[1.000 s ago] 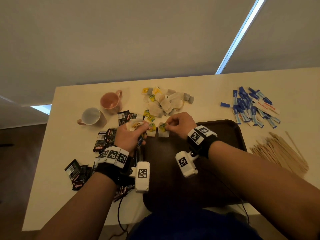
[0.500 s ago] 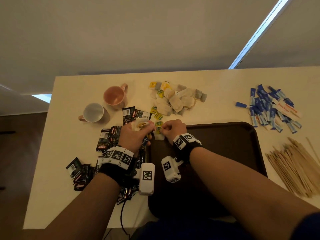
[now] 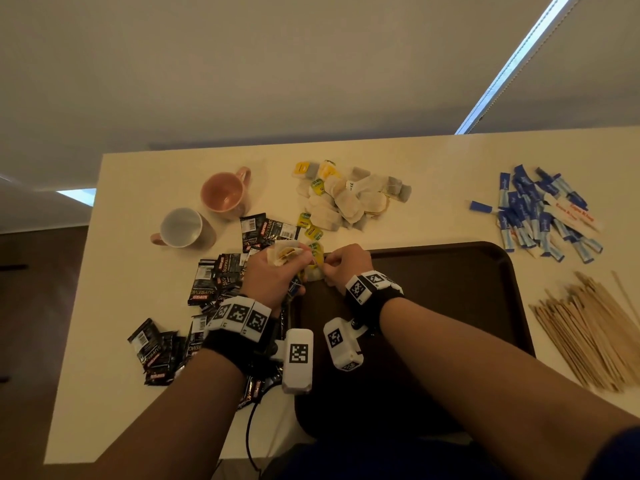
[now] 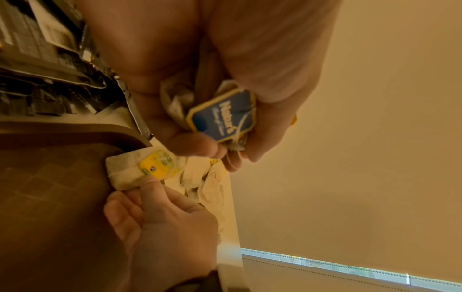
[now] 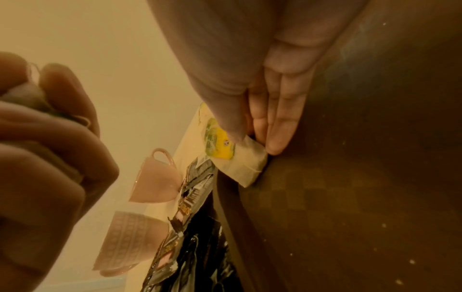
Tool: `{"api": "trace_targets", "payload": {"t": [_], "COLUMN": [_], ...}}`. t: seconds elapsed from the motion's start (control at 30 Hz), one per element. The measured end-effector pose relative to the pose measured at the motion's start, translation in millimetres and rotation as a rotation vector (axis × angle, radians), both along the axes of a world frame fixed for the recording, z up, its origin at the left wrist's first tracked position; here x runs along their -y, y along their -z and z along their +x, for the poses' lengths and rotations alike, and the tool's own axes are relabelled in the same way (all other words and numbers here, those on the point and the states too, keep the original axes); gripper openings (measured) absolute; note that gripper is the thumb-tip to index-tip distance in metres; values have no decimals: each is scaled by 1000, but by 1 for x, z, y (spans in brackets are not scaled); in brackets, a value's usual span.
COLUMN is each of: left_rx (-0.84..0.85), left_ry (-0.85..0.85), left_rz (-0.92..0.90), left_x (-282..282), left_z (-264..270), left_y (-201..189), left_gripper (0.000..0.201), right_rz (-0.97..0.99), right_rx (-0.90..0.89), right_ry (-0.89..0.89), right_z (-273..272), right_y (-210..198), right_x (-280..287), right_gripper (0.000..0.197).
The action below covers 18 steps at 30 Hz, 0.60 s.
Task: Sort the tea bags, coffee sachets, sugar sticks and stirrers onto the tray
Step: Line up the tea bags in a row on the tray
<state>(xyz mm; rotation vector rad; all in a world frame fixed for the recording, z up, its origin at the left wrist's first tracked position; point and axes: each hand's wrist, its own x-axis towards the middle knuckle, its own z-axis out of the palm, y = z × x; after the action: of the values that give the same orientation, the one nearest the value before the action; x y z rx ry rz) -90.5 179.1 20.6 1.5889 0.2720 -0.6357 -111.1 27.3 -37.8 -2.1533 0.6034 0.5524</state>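
Cream table (image 3: 114, 403) against a plain wall, lit strip top right. Far left: white mug (image 3: 182, 227) and pink mug (image 3: 225, 190), both upright, with black coffee sachets (image 3: 211, 282) scattered just in front and down the tray's left side. Left hand (image 3: 273, 275) is curled round a bunch of tea bags (image 4: 222, 116), a blue tag showing in the left wrist view. Right hand (image 3: 346, 263) pinches one yellow-tagged tea bag (image 5: 237, 160) between thumb and fingers, resting on the far-left corner of the brown tray (image 3: 450, 306). Loose tea bag pile (image 3: 349, 199) sits behind the tray. Right side: blue sugar sticks (image 3: 540, 216), then wooden stirrers (image 3: 588, 330) nearer, both on the table.
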Motion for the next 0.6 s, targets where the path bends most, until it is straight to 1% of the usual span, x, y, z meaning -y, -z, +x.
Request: {"api": "trace_targets", "payload": {"t": [0.17, 0.23, 0.33, 0.43, 0.5, 0.53, 0.6], "left_rx": [-54, -60, -94, -178, -261, -303, -348], "left_ry": [-9, -4, -26, -84, -125, -145, -181], "left_rz": [-76, -116, -202, -322, -397, -433, -478], "left_x": [4, 7, 14, 21, 26, 28, 33], "left_z": [-3, -5, -9, -12, -11, -10, -8], "left_y": [-2, -6, -15, -24, -29, -32, -34], "left_gripper": [7, 5, 11, 25, 35, 36, 30], "right_rz": [14, 5, 62, 91, 119, 129, 122], "right_rx": [-1, 66, 215, 370, 436, 449, 448], "right_ry": [8, 30, 71, 19, -38, -66, -115], "right_z": [-7, -12, -20, -26, -32, -35, -41], "right_y": [-9, -20, -48, -80, -99, -106, -113], "right_x": [14, 25, 41, 49, 49, 47, 40], "right_gripper": [18, 16, 13, 12, 12, 12, 14]}}
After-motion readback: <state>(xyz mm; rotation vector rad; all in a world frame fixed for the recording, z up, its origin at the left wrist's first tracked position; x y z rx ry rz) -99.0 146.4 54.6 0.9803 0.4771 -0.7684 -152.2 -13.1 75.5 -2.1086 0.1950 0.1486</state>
